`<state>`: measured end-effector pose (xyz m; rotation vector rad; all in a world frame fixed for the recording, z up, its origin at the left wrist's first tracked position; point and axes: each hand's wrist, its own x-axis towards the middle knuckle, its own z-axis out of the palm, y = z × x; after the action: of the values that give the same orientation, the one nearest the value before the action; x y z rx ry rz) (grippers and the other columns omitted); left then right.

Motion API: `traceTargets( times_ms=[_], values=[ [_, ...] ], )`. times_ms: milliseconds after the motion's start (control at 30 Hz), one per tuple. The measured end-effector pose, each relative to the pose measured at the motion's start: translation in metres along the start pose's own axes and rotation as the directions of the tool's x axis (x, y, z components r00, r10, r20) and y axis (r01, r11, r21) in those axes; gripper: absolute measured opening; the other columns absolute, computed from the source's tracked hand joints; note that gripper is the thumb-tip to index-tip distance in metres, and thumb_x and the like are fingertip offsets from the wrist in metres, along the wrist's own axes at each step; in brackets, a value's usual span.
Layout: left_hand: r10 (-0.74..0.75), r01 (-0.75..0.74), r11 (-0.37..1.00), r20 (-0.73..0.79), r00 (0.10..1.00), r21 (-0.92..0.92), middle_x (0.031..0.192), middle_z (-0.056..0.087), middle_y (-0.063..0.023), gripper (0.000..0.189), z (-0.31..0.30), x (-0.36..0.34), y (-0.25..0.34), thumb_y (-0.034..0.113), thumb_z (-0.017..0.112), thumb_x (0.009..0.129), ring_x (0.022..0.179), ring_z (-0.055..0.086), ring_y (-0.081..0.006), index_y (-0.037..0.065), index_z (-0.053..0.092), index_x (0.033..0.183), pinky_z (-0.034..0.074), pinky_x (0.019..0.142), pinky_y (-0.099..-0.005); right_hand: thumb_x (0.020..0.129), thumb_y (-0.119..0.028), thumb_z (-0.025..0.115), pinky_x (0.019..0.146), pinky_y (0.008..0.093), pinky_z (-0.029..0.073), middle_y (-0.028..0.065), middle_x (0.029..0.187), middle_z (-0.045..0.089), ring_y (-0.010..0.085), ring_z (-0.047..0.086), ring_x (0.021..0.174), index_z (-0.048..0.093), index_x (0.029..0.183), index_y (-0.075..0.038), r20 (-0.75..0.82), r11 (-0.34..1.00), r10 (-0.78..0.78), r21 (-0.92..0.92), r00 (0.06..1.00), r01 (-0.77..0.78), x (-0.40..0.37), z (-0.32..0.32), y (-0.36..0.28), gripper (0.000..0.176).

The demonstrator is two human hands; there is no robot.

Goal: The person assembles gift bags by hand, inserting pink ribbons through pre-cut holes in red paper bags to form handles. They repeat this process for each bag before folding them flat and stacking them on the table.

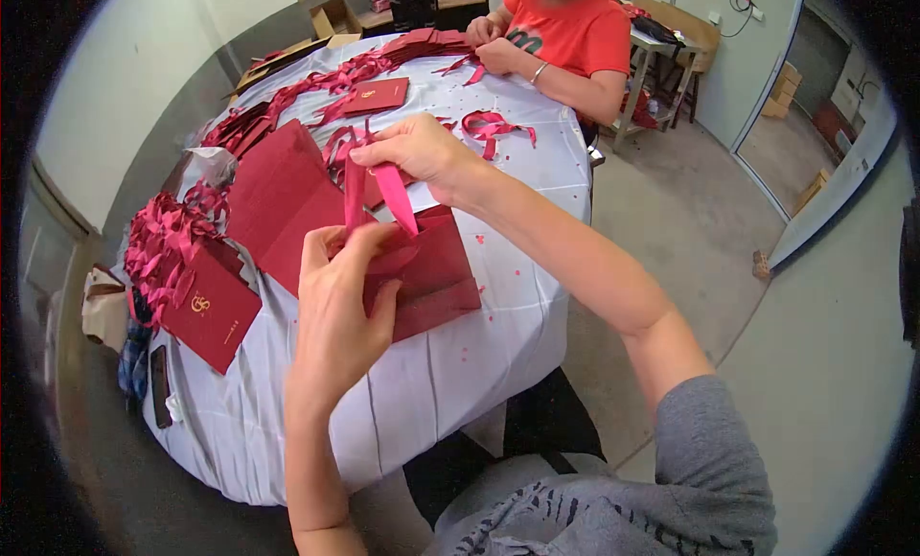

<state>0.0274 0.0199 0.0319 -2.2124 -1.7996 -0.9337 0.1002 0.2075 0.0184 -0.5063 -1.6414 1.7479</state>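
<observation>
A dark red paper bag (439,280) lies on the white-covered table in front of me, with its opening toward the far side. My left hand (340,312) curls around the left side of this bag near the opening, thumb toward the bag's face. Above it, my right hand (422,158) pinches a pink ribbon (395,196) and holds it raised. The ribbon hangs in two strands, one running down to my left fingers. Exactly where it meets the bag is hidden by my left hand.
Left of my hands lie a large red bag (287,196), a bag with gold print (216,307) and heaped pink ribbons (168,244). A phone (160,385) rests near the left edge. Across the table, a person in a red shirt (565,29) handles red pieces.
</observation>
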Motion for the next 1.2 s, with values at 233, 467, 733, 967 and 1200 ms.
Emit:
traceTargets(
  times_ms=[233, 467, 733, 967, 1200],
  values=[
    [-0.107, 0.104, 0.966, -0.001, 0.994, -0.237, 0.105, 0.052, -0.0140, 0.047, 0.001, 0.000, -0.008, -0.006, 0.064, 0.068, 0.097, 0.057, -0.0268, 0.004, 0.053, 0.113, 0.046, 0.085, -0.0359, 0.079, -0.009, 0.069, 0.051, 0.0227, 0.042, 0.0059, 0.069, 0.065, 0.0092, 0.057, 0.056, 0.067, 0.075, 0.000, -0.032, 0.998, -0.027, 0.059, 0.999, 0.029, -0.002, -0.002, 0.007, 0.010],
    [-0.160, 0.136, 0.908, -0.028, 0.987, -0.396, 0.087, 0.063, -0.0086, 0.019, 0.010, -0.003, -0.028, 0.001, 0.066, 0.076, 0.094, 0.054, -0.0208, 0.001, 0.062, 0.095, 0.044, 0.080, -0.0316, 0.092, -0.047, 0.051, 0.056, 0.0217, 0.045, 0.0017, 0.073, 0.064, 0.0067, 0.058, 0.062, 0.068, 0.088, -0.007, 0.064, 0.946, 0.272, -0.202, 0.960, -0.255, -0.014, -0.025, -0.002, 0.044],
    [-0.281, 0.016, -0.614, 0.238, 0.930, -0.789, 0.116, 0.058, -0.0126, 0.039, 0.092, -0.046, -0.102, 0.026, 0.039, 0.096, 0.105, 0.056, -0.0235, 0.001, 0.048, 0.125, 0.046, 0.091, -0.0367, 0.092, -0.028, 0.057, 0.073, 0.0234, 0.046, 0.0011, 0.098, 0.065, 0.0085, 0.059, 0.087, 0.064, 0.108, -0.005, 0.323, 0.982, 0.077, -0.187, 0.943, -0.016, -0.063, -0.025, 0.022, 0.029],
    [-0.329, 0.043, -0.595, 0.292, 0.898, -0.803, 0.118, 0.057, -0.0131, 0.041, 0.091, -0.051, -0.084, 0.027, 0.040, 0.096, 0.107, 0.056, -0.0237, 0.000, 0.047, 0.126, 0.046, 0.092, -0.0371, 0.082, -0.013, 0.070, 0.089, 0.0291, 0.044, 0.0058, 0.108, 0.060, 0.0129, 0.057, 0.098, 0.049, 0.125, -0.002, 0.357, 0.994, -0.107, 0.057, 0.928, 0.093, -0.076, -0.006, 0.043, 0.049],
    [-0.401, 0.111, -0.471, 0.324, 0.857, -0.875, 0.121, 0.056, -0.0136, 0.043, 0.087, -0.038, -0.074, 0.028, 0.040, 0.096, 0.108, 0.056, -0.0239, 0.000, 0.046, 0.128, 0.046, 0.092, -0.0374, 0.073, -0.014, 0.076, 0.075, 0.0294, 0.050, 0.0130, 0.101, 0.057, 0.0191, 0.059, 0.089, 0.044, 0.125, 0.001, 0.069, 0.980, -0.066, -0.182, 0.995, 0.078, -0.089, -0.001, 0.041, 0.063]
  ],
)
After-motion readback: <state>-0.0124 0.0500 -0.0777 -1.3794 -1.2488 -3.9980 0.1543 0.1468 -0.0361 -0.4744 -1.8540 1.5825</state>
